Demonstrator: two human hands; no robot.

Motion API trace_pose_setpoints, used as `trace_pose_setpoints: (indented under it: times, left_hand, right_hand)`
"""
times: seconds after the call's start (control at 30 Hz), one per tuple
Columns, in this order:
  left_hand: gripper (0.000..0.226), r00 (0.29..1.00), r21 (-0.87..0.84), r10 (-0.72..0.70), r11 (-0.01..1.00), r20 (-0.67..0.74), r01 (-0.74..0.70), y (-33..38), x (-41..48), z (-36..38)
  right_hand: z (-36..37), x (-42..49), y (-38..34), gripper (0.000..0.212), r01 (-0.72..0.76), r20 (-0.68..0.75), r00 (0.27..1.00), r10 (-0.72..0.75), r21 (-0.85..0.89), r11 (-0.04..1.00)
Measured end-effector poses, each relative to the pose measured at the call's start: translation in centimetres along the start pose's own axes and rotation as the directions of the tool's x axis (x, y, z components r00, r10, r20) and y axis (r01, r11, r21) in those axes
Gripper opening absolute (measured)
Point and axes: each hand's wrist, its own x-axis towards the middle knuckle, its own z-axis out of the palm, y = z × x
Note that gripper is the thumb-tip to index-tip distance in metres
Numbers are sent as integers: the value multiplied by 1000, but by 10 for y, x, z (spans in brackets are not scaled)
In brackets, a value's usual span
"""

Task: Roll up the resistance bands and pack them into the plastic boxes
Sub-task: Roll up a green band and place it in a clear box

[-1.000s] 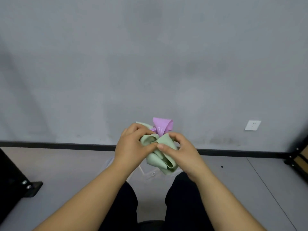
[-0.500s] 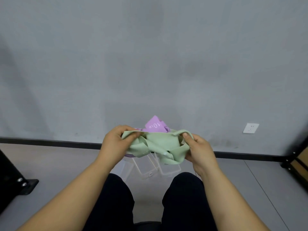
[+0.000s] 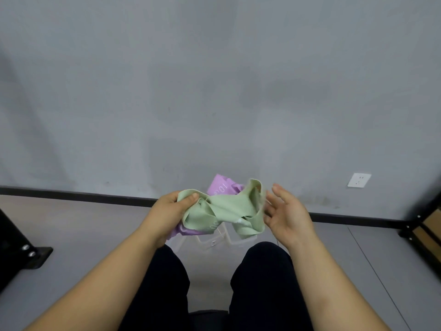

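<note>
Fingers of the left hand (image 3: 167,211) are clamping the left end of a crumpled green band (image 3: 224,209), with a purple band (image 3: 218,187) bunching behind and under it. Right hand (image 3: 286,213) is hovering at the green band's right end, fingers (image 3: 278,190) straight and apart, gripping nothing. Clear boxes (image 3: 214,241) are lying on the floor (image 3: 83,223) below the bands, just beyond the knees (image 3: 167,259).

Near band (image 3: 224,209) between fingers of left hand (image 3: 167,211) and right hand (image 3: 286,213). Far band (image 3: 220,187) behind near band, partly under left fingers. Plastic boxes (image 3: 214,241) below fingers, beyond knees (image 3: 262,254).
</note>
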Motion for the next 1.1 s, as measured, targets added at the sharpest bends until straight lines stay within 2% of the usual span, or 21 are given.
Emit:
trace_pose_setpoints:
  times: [0.07, 0.13, 0.23, 0.3, 0.37, 0.43, 0.5, 0.57, 0.63, 0.8, 0.83, 0.9, 0.97, 1.03, 1.1]
  left_hand:
    - [20, 998, 23, -26, 999, -62, 27, -4, 5, 2]
    - [25, 995, 38, -35, 999, -95, 38, -6, 10, 5]
    - [29, 993, -63, -51, 997, -105, 45, -6, 12, 10]
    - [23, 992, -157, -60, 987, -107, 43, -6, 9, 13]
    - [17, 994, -263, -66, 964, -84, 42, -4, 6, 17]
    - [16, 996, -277, -47, 960, -70, 26, -8, 6, 17]
    - [20, 998, -181, -33, 983, -60, 22, -16, 9, 13]
    - [19, 999, -104, -34, 994, 9, 35, -24, 12, 9]
    - [18, 995, -34, -57, 998, 82, 60, -31, 14, 6]
    - [31, 978, -46, -89, 994, 189, 99, -35, 14, 5]
    - [40, 983, -15, -53, 998, 173, 57, -35, 15, 5]
    - [72, 992, 153, 94, 983, 85, -106, -32, 17, 7]
    - [94, 963, 317, 266, 910, 49, -267, -23, 17, 15]
    - [100, 930, 381, 330, 848, 161, -368, -16, 18, 27]
    - [99, 911, 418, 333, 812, 242, -408, -15, 24, 37]
  right_hand:
    - [1, 0, 11, 53, -49, 48, 998, 51, -53, 997]
    - [4, -2, 21, 55, -66, 45, 996, 72, -114, 991]
    - [6, -8, 33, 66, -79, 43, 995, 94, -272, 959]
    - [3, -11, 40, 51, -110, 14, 992, 122, -342, 933]
    - [2, -12, 44, 45, -158, -12, 986, 163, -338, 928]
    - [5, -13, 45, 40, -178, -9, 983, 184, -296, 938]
    - [8, -11, 44, 29, -134, -8, 991, 136, -245, 960]
    - [11, -7, 40, 22, -67, -26, 998, 63, -196, 978]
    - [14, -5, 35, 20, -4, -30, 1000, -2, -221, 975]
    - [24, -1, 25, 16, 96, 2, 995, -100, -308, 947]
    - [26, -1, 22, 16, 125, 10, 992, -129, -331, 935]
    - [30, 0, 17, 16, 178, 32, 983, -180, -385, 906]
    - [37, -1, 13, 16, 213, 70, 977, -204, -441, 872]
    - [46, -3, 15, 14, 240, 117, 971, -210, -489, 838]
    - [54, -3, 19, 15, 255, 142, 967, -212, -488, 835]
